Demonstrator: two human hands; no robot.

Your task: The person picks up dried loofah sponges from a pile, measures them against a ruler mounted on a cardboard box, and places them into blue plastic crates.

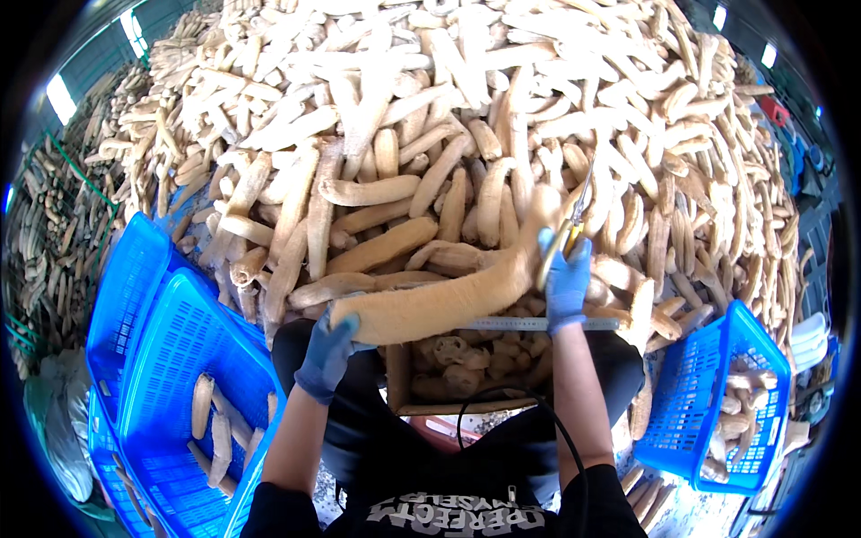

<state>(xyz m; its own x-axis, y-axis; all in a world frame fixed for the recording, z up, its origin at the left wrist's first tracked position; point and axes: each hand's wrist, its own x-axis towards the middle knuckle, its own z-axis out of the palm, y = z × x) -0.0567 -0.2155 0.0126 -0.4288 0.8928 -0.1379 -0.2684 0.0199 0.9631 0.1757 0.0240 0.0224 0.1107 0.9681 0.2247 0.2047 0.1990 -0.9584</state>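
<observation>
A long, thick, tan dried loofah (439, 305) stretches in front of me, its far right end bent upward. My left hand (329, 352), in a blue glove, is closed around its left end. In my right hand (568, 278), also blue-gloved, is a pair of scissors (574, 231) with yellowish handles, blades pointing up and away. That hand is beside the loofah's bent right end; whether it also touches the loofah I cannot tell. Below the loofah, a metal ruler (587, 324) lies across a box (396, 381) holding short loofah pieces (466, 372).
A large heap of dried loofahs (377, 193) rises ahead. Stacked blue baskets (166, 359) stand at left, with several loofahs inside. At right, another blue basket (677, 403) holds short pieces. A black cable (556, 421) loops past my right forearm.
</observation>
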